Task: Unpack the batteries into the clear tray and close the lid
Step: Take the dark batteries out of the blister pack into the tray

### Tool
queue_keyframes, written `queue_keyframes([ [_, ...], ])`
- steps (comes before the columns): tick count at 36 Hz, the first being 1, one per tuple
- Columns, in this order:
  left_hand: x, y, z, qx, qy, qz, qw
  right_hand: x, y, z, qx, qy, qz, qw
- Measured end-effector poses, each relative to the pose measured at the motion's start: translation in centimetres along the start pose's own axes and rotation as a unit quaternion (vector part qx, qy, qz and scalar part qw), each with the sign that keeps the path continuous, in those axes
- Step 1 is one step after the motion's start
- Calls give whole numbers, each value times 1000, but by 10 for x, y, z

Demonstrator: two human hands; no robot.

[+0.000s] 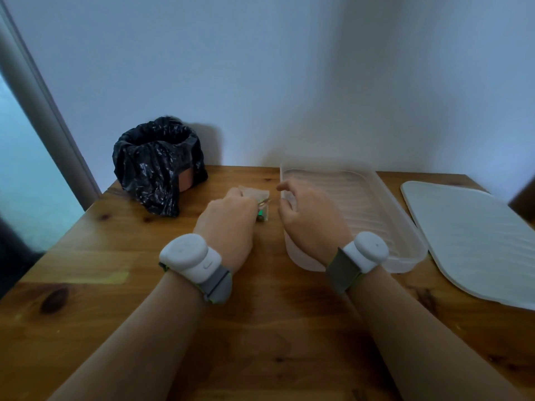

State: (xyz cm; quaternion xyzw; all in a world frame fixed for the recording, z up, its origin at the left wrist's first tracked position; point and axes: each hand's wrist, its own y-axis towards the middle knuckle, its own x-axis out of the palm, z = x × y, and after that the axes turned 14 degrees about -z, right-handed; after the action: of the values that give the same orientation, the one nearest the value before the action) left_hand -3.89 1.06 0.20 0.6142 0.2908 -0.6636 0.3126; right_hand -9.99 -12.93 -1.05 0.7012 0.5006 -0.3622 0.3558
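The pack (262,202) is sitting near the middle of the counter's (260,328) far edge, just left of the tray (376,215). The left hand (228,224) is gripping it, fingers curled round its near side. It is looking like a small tan card with 1 green-marked battery (260,213) showing at its lower edge, beside the left knuckles.

The right hand (307,215) is hovering over the tray's left rim, close to the pack but not touching it. Its thumb and forefinger are standing apart and the other fingers are curling loosely, with nothing seen between them, so it is reading as released.

Judging by this, the task is only starting. The tray is lying empty, its ribbed floor showing through. The lid (469,241) is lying flat on the counter just right of the tray, off it, toward the right edge. Opening the pack, moving the batteries and closing the lid are all remaining.

A bin (157,166) lined with a black bag is standing at the far left corner.

The left hand is hiding most of the pack, so how many batteries it is holding, and whether it is already torn open, is not showing. The scene is dim and soft. The right fingertips are partly hidden behind the hand, and the frame is cutting the lid's right corner.
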Motion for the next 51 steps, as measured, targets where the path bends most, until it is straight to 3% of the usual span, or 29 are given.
queue_keyframes([
  [7,2,8,-1,50,-132,99,985,0,0,-2,-3,22,0,1000],
  [13,8,17,-5,115,-282,147,941,-3,-2,-7,-9,150,-10,989],
  [18,11,19,-6,134,-399,147,895,-6,-4,-10,-21,296,-13,955],
  [21,8,15,-4,132,-475,142,858,-5,-5,-10,-43,340,-40,939],
  [26,2,8,-4,133,-617,129,764,-9,-6,-9,-79,395,-79,912],
  [30,3,7,-4,127,-656,137,731,-11,-6,-10,-89,408,-76,905],
  [34,4,6,-1,126,-662,141,726,-11,-7,-10,-91,449,-91,884],
  [43,8,9,-4,126,-634,124,753,-7,-4,-5,-87,436,-71,893],
  [51,15,14,-1,143,-527,127,828,-9,-1,-1,-86,427,-46,899],
])
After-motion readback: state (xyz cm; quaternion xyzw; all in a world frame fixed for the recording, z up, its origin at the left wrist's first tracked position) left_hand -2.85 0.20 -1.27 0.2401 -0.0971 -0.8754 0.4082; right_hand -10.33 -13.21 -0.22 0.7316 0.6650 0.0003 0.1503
